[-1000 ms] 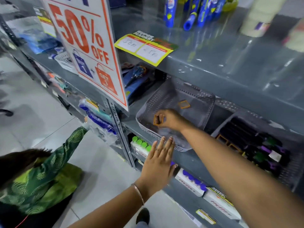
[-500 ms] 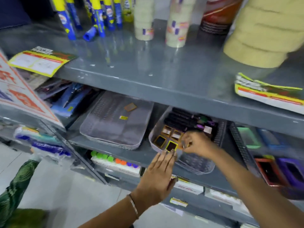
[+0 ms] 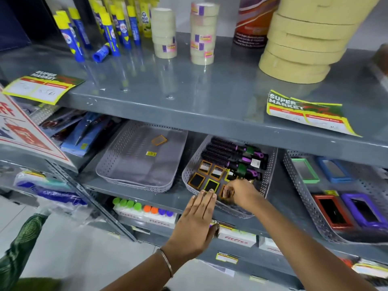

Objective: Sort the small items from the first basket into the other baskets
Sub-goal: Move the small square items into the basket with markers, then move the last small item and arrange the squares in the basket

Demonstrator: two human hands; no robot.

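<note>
A grey perforated basket [image 3: 117,171] on the middle shelf holds one orange-framed small mirror [image 3: 159,140] and a yellow sticker. To its right, a second grey basket [image 3: 189,168] holds several small framed mirrors [image 3: 197,180] and purple hair brushes [image 3: 226,151]. My right hand [image 3: 241,193] is inside this second basket, fingers pinched on an orange-framed small mirror [image 3: 225,192] at the basket's front. My left hand [image 3: 196,223] lies flat with fingers together against the shelf edge and the second basket's front rim, holding nothing.
A third basket [image 3: 304,198] at the right holds larger framed mirrors in green, blue, red and purple. The upper shelf [image 3: 189,95] carries glue sticks, tape rolls and price cards. A sale sign [image 3: 23,131] juts out at left. A person's green sleeve [image 3: 19,244] shows bottom left.
My right hand carried a small orange mirror from the left basket into the second basket and has lowered it among the other small mirrors. The view swung right. My left hand stayed on the shelf edge.
</note>
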